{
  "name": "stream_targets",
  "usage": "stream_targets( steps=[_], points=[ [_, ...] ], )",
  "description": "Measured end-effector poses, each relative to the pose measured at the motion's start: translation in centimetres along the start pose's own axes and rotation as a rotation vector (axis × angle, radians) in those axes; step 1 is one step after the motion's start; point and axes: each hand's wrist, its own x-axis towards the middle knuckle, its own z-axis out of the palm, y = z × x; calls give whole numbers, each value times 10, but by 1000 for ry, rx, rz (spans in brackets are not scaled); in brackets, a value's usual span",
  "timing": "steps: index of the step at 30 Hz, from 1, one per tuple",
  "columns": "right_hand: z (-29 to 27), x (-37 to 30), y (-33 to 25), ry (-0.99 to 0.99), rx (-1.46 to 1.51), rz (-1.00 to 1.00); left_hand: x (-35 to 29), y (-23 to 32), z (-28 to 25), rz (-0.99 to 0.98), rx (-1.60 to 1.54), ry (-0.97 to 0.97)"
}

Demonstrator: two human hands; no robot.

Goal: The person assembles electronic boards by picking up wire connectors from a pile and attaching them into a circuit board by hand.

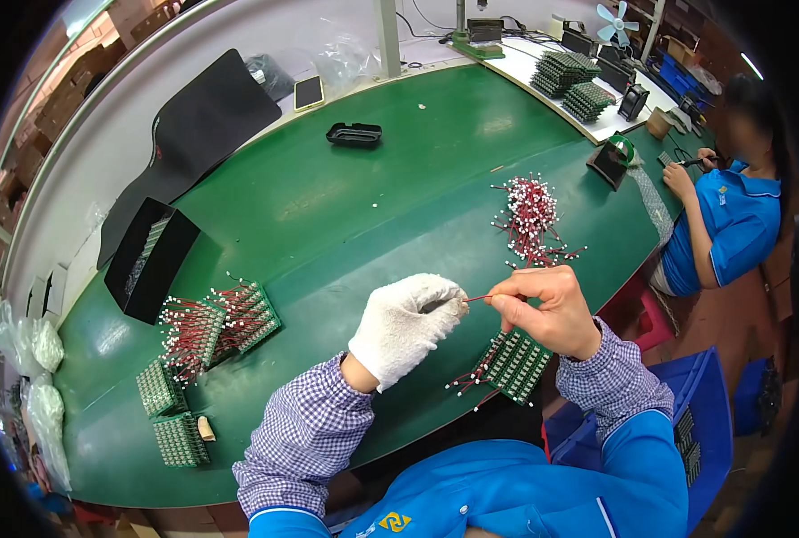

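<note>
My left hand (408,327), in a white knit glove, is closed with its fingertips at one end of a thin red wire (479,298). My bare right hand (547,309) pinches the wire's other side between thumb and fingers. Whatever else the glove may hold is hidden. Just below my right hand lies a green circuit board panel (516,366) with rows of small parts and several red wires along its left edge. Beyond my hands is a loose pile of red wires with white connectors (531,215).
At left sit wired board panels (251,314), bare panels (182,439) and a black box (151,255). A black tray (354,134) and a phone (309,93) lie farther back. A blue bin (708,386) stands at my right; a co-worker (731,215) sits beyond.
</note>
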Motion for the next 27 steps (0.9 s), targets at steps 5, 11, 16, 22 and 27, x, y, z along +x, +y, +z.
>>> stream_targets(
  steps=[5,11,16,22,27],
  points=[
    [6,1,-8,104,201,102,-2,-3,4,146,45,77],
    [27,-4,-11,225,690,253,-2,0,9,472,129,308],
    [36,-6,-9,193,657,251,-2,5,3,767,501,231],
    [30,-9,0,186,614,194,-6,18,0,657,859,41],
    [21,-21,2,285,624,243,-19,3,29,573,594,271]
  ],
)
